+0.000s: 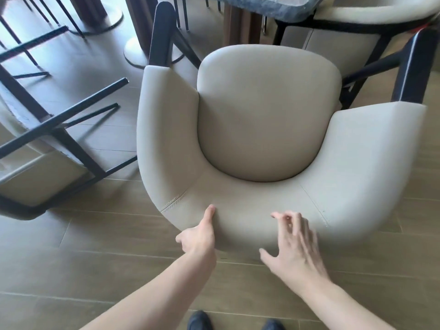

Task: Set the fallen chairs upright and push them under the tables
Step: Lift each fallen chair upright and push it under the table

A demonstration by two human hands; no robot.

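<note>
You are looking down on a beige upholstered chair (266, 120) standing upright on the wooden floor (95, 258), its curved backrest nearest you and its seat pointing away toward the surface (269, 4) at the top of the view, which is wrapped in plastic. The chair is not yet under that surface. Your left hand (198, 236) grips the top rim of the backrest, thumb lying on the inner face and the fingers wrapped over the outer side, out of sight. Your right hand (295, 244) hovers just beside the rim, fingers spread and loosely bent, holding nothing; it is blurred, so you cannot tell whether it touches the backrest. To your left a second chair (40, 144) lies tipped over on the floor, its dark legs sticking out sideways. Another beige chair (371, 13) sits at the upper right, close to the surface. Your dark shoes (200, 321) show at the bottom edge
</note>
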